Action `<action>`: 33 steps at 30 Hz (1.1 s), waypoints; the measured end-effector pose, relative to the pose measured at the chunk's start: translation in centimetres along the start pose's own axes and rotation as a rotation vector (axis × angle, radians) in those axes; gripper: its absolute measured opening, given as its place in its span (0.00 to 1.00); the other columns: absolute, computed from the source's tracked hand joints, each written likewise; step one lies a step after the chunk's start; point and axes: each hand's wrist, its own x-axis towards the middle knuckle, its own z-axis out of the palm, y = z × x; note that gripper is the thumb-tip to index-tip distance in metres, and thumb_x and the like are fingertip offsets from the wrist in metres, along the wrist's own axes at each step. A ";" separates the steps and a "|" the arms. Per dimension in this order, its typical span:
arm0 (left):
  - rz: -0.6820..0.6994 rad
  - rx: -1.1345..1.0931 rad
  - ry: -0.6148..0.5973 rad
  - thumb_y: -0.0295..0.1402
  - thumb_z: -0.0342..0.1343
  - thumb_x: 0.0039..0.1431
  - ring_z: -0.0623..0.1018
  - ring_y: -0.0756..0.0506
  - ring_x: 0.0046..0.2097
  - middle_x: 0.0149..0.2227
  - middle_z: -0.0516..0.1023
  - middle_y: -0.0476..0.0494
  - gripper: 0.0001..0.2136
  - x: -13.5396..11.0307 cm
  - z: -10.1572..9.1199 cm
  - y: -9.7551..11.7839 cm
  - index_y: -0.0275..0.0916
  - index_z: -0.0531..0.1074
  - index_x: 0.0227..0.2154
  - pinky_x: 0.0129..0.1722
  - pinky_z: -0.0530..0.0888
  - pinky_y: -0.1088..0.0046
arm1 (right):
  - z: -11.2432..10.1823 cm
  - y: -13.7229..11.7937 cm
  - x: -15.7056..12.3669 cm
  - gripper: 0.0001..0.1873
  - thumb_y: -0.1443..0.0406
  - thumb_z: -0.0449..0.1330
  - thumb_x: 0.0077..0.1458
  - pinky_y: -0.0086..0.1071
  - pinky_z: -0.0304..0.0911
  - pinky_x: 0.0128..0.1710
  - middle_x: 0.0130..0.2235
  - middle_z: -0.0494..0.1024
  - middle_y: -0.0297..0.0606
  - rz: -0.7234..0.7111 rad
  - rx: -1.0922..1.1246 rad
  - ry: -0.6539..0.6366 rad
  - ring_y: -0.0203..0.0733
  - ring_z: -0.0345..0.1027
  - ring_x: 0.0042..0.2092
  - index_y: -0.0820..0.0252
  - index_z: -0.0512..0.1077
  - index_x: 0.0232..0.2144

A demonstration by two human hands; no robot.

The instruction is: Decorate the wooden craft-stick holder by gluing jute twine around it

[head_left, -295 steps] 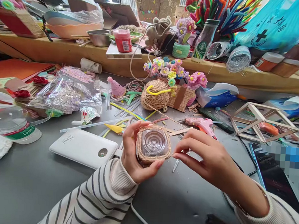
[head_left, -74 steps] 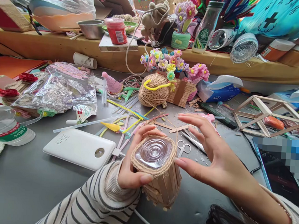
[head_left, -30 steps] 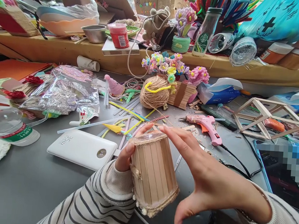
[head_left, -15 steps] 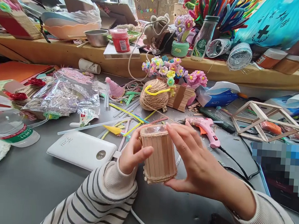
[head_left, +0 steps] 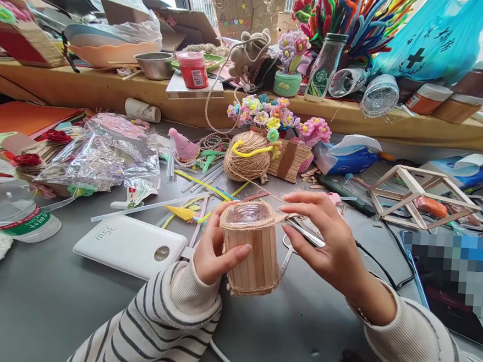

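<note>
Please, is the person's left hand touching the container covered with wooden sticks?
Touching. The head view shows it: the left hand grips the container, with the thumb laid across its near side.

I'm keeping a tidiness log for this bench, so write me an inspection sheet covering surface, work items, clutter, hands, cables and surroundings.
Surface: grey tabletop, its far half largely covered by materials.
Work items: stick-covered container with twine around both ends, clear ringed face upward; twine ball behind, trailing a strand toward the right hand.
Clutter: power bank, plastic bottle and tissue pack, among other craft materials.
Hands: left hand grips the container; right hand has its fingertips beside the container's upper edge, grip on the twine unclear.
Cables: white cable near the left sleeve; black cable beyond the right wrist.
Surroundings: ledge bearing a glass bottle and blue bag.
</note>
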 end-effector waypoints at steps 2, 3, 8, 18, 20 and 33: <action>0.016 0.003 -0.016 0.35 0.67 0.46 0.77 0.35 0.53 0.52 0.78 0.39 0.29 0.3 -0.3 -0.2 0.43 0.64 0.52 0.52 0.73 0.58 | 0.1 -0.1 0.1 0.06 0.69 0.59 0.58 0.44 0.65 0.50 0.46 0.75 0.45 -0.012 -0.030 0.018 0.47 0.69 0.49 0.56 0.72 0.38; 0.020 -0.002 -0.014 0.35 0.67 0.46 0.77 0.34 0.53 0.52 0.77 0.38 0.29 0.4 -0.4 -0.4 0.43 0.65 0.52 0.52 0.73 0.57 | 0.0 -0.1 0.1 0.05 0.69 0.59 0.57 0.44 0.65 0.49 0.45 0.76 0.44 -0.013 -0.032 0.029 0.47 0.70 0.49 0.56 0.72 0.36; 0.017 -0.033 -0.017 0.38 0.66 0.47 0.76 0.32 0.54 0.55 0.75 0.36 0.30 0.8 -0.3 -1.0 0.42 0.65 0.53 0.53 0.72 0.55 | -0.5 -0.2 0.4 0.03 0.68 0.59 0.58 0.43 0.65 0.50 0.36 0.79 0.37 0.025 0.120 -0.010 0.42 0.73 0.41 0.55 0.70 0.32; -0.017 -0.053 -0.039 0.39 0.66 0.47 0.74 0.32 0.55 0.55 0.75 0.38 0.30 0.8 -0.8 -1.0 0.45 0.65 0.54 0.55 0.70 0.53 | -0.7 -0.4 0.5 0.05 0.64 0.59 0.60 0.48 0.61 0.56 0.30 0.79 0.32 0.088 0.211 -0.034 0.40 0.73 0.33 0.54 0.70 0.31; -0.034 -0.057 -0.036 0.38 0.66 0.46 0.74 0.32 0.56 0.55 0.75 0.39 0.30 0.7 -0.8 -0.9 0.45 0.66 0.54 0.56 0.69 0.54 | -0.8 -0.5 0.6 0.05 0.63 0.59 0.60 0.47 0.61 0.56 0.29 0.78 0.32 0.114 0.229 -0.020 0.39 0.73 0.33 0.54 0.70 0.30; -0.043 0.038 -0.031 0.43 0.67 0.42 0.77 0.31 0.50 0.50 0.76 0.35 0.33 0.5 -0.1 -0.2 0.41 0.66 0.53 0.51 0.71 0.54 | -0.6 -0.6 0.7 0.06 0.63 0.59 0.60 0.43 0.64 0.52 0.29 0.77 0.32 0.188 0.260 0.035 0.39 0.70 0.33 0.54 0.70 0.29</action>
